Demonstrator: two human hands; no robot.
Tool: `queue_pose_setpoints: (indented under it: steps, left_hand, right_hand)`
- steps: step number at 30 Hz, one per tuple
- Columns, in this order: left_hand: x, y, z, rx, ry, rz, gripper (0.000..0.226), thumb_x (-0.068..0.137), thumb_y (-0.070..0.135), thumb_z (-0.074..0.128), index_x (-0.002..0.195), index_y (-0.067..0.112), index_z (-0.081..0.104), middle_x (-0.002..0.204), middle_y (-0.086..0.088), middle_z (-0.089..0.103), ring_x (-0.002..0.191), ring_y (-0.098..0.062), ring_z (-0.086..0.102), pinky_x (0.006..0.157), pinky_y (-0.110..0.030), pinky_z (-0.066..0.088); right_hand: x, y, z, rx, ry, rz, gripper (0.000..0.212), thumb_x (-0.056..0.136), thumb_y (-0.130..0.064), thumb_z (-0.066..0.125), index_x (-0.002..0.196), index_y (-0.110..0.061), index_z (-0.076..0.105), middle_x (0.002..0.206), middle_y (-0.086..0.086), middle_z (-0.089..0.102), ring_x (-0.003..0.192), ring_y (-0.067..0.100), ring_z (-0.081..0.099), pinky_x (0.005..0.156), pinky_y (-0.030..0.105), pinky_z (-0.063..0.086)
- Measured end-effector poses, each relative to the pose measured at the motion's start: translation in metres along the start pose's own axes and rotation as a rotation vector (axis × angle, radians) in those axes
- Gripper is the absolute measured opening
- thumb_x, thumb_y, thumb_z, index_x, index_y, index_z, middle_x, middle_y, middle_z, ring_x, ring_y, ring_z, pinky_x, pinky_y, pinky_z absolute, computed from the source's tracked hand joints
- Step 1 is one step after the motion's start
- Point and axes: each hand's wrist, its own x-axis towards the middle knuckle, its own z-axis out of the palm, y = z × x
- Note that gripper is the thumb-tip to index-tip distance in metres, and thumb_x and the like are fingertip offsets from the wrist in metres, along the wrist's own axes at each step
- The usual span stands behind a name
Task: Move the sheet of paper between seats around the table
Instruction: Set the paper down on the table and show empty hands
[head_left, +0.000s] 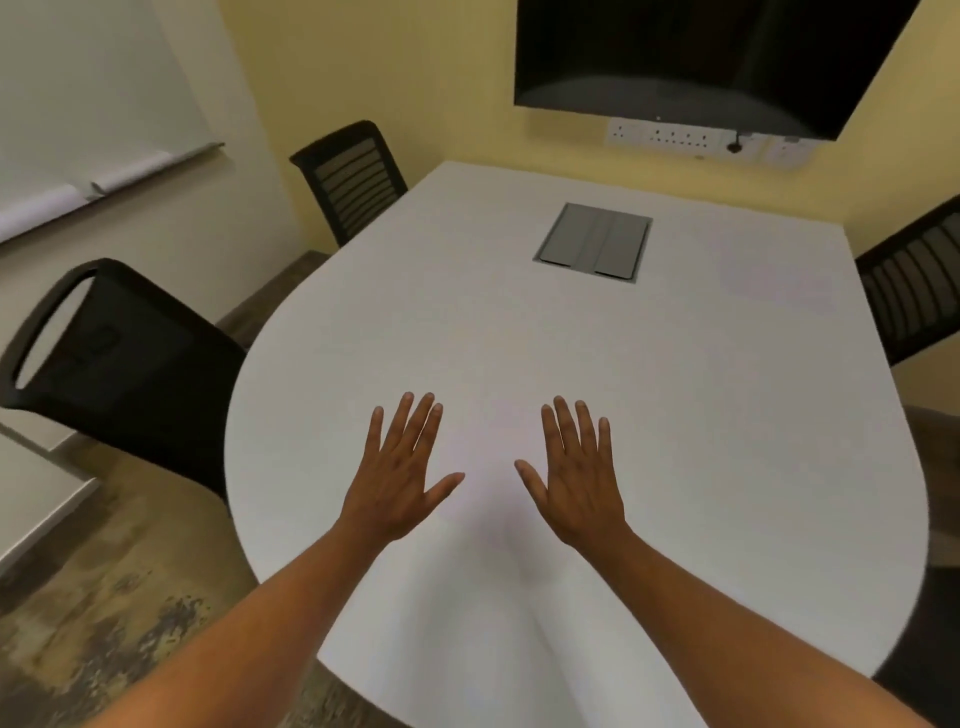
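Hands, left (400, 486) and right (576, 488), spread flat over table (675, 415).

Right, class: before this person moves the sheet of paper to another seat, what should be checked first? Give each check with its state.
1. Left hand free: ok, fingers straight, holding nothing.
2. Right hand free: ok, likewise.
3. Sheet of paper located: cannot tell for sure; a faint pale rectangle lies near the right-side chair.
4. Sheet held: not ok, both hands are well apart from it.
5. Way across the table: ok, only the flush grey hatch lies off to one side.
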Motion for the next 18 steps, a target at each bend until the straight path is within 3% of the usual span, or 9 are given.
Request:
queue_pose_setpoints:
  steps: [6,10,15,18]
  left_hand:
    - [0.052,-0.006,0.041,-0.152,-0.052,0.061,0.092,0.104,0.071,0.035,0.17,0.014,0.005,0.18,-0.002,0.001,0.166,-0.024,-0.006,0.133,-0.057,0.007]
    - [0.076,-0.009,0.072,-0.382,-0.09,-0.016,0.086,0.106,0.065,0.039,0.17,0.015,0.009,0.179,0.0,0.003,0.166,-0.019,-0.002,0.134,-0.041,0.005]
    - [0.098,-0.025,0.107,-0.669,-0.128,-0.352,0.058,0.106,0.037,0.06,0.156,0.01,0.049,0.168,-0.007,0.041,0.157,-0.025,0.037,0.123,-0.032,0.029]
    - [0.11,-0.037,0.12,-0.829,-0.235,-0.508,0.046,0.103,0.022,0.067,0.146,0.008,0.061,0.155,-0.013,0.058,0.145,-0.029,0.054,0.115,-0.027,0.037]
  right_hand:
    - [0.008,0.019,0.03,-0.008,-0.054,0.118,0.08,0.106,-0.063,0.026,0.166,-0.009,0.023,0.175,0.013,0.017,0.162,0.035,0.011,0.128,0.06,0.016]
    - [0.006,0.02,0.055,0.099,-0.068,0.245,0.076,0.106,-0.058,0.033,0.164,-0.009,0.03,0.172,0.012,0.029,0.16,0.032,0.024,0.128,0.053,0.025]
    - [0.016,0.013,0.079,0.567,-0.089,0.73,0.059,0.107,-0.029,0.054,0.16,-0.012,0.036,0.164,0.01,0.042,0.15,0.027,0.043,0.121,0.04,0.038]
    - [0.026,0.009,0.087,0.827,-0.082,1.108,0.051,0.103,-0.015,0.055,0.153,-0.019,0.045,0.148,0.009,0.059,0.122,0.025,0.062,0.105,0.038,0.05]
